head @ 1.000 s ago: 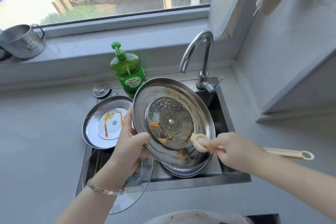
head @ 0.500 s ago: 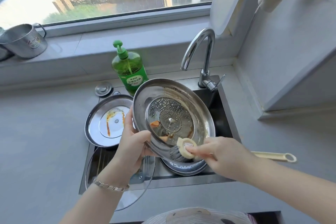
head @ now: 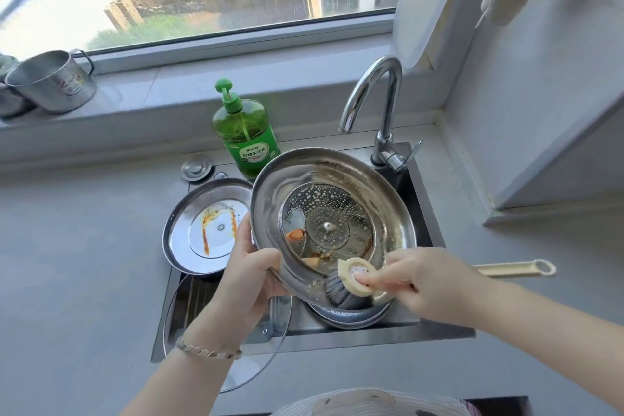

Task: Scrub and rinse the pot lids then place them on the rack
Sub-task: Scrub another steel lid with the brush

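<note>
A large steel pot lid [head: 388, 199] with a glass centre is tilted over the sink, its greasy, soapy underside facing me. My left hand [head: 251, 267] grips its left rim. My right hand [head: 425, 280] holds a cream dish brush [head: 351, 275] by its handle, with the dark bristles pressed against the lid's lower rim. A second steel lid [head: 206, 230] streaked with orange sauce leans at the sink's left edge. A glass lid [head: 270, 358] lies at the sink's near left, and another steel lid [head: 347, 317] lies under the held one.
The sink [head: 422, 219] is set in a grey counter [head: 67, 263], with a chrome tap [head: 381, 101] at its back right. A green soap bottle [head: 244, 132] and a drain plug [head: 196, 167] stand behind it. A metal mug [head: 50, 81] sits on the windowsill.
My right hand has swept the brush leftwards and downwards along the lid's lower inside. My left hand keeps the same grip on the lid.
</note>
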`<state>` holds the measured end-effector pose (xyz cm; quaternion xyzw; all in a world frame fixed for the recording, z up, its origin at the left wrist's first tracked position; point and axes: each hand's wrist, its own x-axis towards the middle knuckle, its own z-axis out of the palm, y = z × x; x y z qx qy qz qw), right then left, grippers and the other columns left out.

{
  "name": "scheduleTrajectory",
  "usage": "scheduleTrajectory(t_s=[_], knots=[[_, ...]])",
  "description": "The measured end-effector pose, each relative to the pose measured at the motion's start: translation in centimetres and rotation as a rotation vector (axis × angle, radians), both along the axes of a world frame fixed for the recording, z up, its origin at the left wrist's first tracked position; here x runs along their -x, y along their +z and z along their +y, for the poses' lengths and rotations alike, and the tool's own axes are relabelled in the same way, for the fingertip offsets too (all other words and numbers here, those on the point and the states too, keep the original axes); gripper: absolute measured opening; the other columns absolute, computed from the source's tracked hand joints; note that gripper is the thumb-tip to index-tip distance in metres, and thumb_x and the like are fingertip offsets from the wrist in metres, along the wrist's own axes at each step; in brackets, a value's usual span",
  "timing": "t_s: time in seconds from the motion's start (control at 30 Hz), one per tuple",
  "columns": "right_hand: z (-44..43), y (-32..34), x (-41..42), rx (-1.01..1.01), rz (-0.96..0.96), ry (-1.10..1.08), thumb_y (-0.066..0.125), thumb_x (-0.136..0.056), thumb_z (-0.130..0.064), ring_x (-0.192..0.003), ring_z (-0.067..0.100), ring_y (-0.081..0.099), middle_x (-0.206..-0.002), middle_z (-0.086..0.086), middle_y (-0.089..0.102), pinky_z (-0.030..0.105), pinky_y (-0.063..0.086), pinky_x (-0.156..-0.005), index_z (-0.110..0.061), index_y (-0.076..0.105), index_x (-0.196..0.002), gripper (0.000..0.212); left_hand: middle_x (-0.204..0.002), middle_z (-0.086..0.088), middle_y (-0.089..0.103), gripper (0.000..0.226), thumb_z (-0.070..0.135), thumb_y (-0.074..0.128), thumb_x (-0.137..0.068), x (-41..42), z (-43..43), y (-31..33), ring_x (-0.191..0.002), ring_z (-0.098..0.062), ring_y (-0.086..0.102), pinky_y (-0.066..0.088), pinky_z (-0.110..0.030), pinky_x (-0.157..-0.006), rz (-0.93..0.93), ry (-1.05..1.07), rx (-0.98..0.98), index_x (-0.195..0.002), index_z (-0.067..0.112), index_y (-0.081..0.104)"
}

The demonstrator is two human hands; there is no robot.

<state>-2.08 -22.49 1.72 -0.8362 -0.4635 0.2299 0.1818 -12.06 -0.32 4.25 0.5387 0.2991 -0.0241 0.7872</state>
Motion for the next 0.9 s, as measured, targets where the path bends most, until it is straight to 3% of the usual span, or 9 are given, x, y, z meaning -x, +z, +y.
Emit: scheduleTrajectory(t_s=[0.1, 0.2, 0.3, 0.37, 0.5, 0.6, 0.67, 0.8, 0.9], knots=[[-1.2, 0.5, -1.3, 0.194, -0.044, -0.031, 0.039, -0.098, -0.030, -0.069, 0.002, 0.042, -0.072, -0.015, 0.041, 0.016, 0.027, -0.054, -0.052, 0.051, -0.124, 0.036, -0.096, -0.011, 0.070, 0.081, -0.018, 0.042, -0.069, 0.3, 0.4, 0.1, -0.079, -0.043, 0.068, 0.053, -0.063, -0.060, -0.015, 0.001, -0.014, -0.132, 0.033, 0.043], [0.7, 1.0, 0.6, 0.098, 0.012, 0.015, 0.042, -0.096, -0.026, -0.080, 0.008, 0.049, -0.085, -0.012, 0.051, 0.022, 0.034, -0.062, -0.051, 0.053, -0.123, 0.038, -0.099, -0.010, 0.069, 0.086, -0.010, 0.045, -0.057, 0.1, -0.4, -0.1, -0.078, -0.039, 0.069, 0.054, -0.061, -0.061, 0.001, -0.016, -0.017, -0.132, 0.033, 0.043], [1.4, 1.0, 1.3, -0.032, 0.030, 0.019, 0.046, -0.095, -0.026, -0.072, 0.009, 0.049, -0.083, -0.008, 0.057, 0.025, 0.039, -0.061, -0.050, 0.057, -0.119, 0.035, -0.096, -0.012, 0.069, 0.077, -0.016, 0.041, -0.064, 0.1, -0.5, -0.3, -0.073, -0.037, 0.070, 0.055, -0.058, -0.060, -0.001, -0.005, 0.040, -0.128, 0.027, 0.046], [0.2, 0.6, -0.2, 0.044, 0.004, 0.009, 0.046, -0.095, -0.025, -0.067, 0.003, 0.045, -0.072, -0.015, 0.049, 0.016, 0.033, -0.056, -0.050, 0.057, -0.118, 0.036, -0.094, -0.012, 0.071, 0.073, -0.019, 0.038, -0.069, 0.3, 0.1, -0.1, -0.075, -0.042, 0.069, 0.054, -0.059, -0.060, -0.008, -0.003, 0.046, -0.127, 0.026, 0.046], [-0.2, 0.7, -0.4, 0.128, 0.060, -0.001, 0.044, -0.095, -0.027, -0.073, 0.005, 0.046, -0.069, -0.018, 0.042, 0.019, 0.034, -0.063, -0.049, 0.058, -0.117, 0.034, -0.103, -0.016, 0.069, 0.079, -0.008, 0.045, -0.056, 0.3, 0.2, 0.1, -0.084, -0.048, 0.066, 0.049, -0.069, -0.064, -0.013, -0.016, 0.023, -0.125, 0.031, 0.047], [2.7, 2.0, 1.6, -0.035, 0.182, -0.035, 0.049, -0.094, -0.029, -0.071, 0.006, 0.045, -0.068, -0.018, 0.044, 0.024, 0.037, -0.066, -0.048, 0.059, -0.117, 0.032, -0.100, -0.015, 0.068, 0.078, -0.006, 0.043, -0.054, 0.2, -1.1, -0.6, -0.077, -0.035, 0.068, 0.056, -0.054, -0.060, 0.004, -0.048, 0.058, -0.123, 0.030, 0.050], [4.7, 2.6, 1.4, -0.097, 0.118, -0.087, 0.048, -0.094, -0.030, -0.073, 0.009, 0.045, -0.069, -0.015, 0.044, 0.026, 0.038, -0.066, -0.050, 0.056, -0.120, 0.033, -0.103, -0.019, 0.065, 0.076, -0.005, 0.044, -0.056, 0.3, -1.9, -0.9, -0.076, -0.031, 0.067, 0.056, -0.047, -0.058, 0.020, -0.085, 0.083, -0.125, 0.025, 0.049], [7.8, 3.1, -1.2, -0.049, -0.049, -0.166, 0.044, -0.093, -0.023, -0.073, 0.011, 0.047, -0.093, -0.011, 0.060, 0.025, 0.036, -0.057, -0.049, 0.051, -0.125, 0.042, -0.095, -0.020, 0.065, 0.080, -0.008, 0.042, -0.057, 0.4, -2.3, -0.6, -0.068, -0.029, 0.065, 0.055, -0.040, -0.055, -0.007, -0.180, 0.125, -0.133, 0.015, 0.044], [7.6, 4.1, -0.9, -0.020, 0.045, -0.106, 0.047, -0.092, -0.023, -0.071, 0.012, 0.052, -0.105, -0.009, 0.064, 0.026, 0.045, -0.060, -0.048, 0.056, -0.121, 0.039, -0.089, -0.018, 0.067, 0.078, -0.010, 0.040, -0.056, 0.6, -1.6, -0.3, -0.063, -0.028, 0.067, 0.053, -0.034, -0.049, -0.035, -0.170, 0.141, -0.131, 0.013, 0.046]])
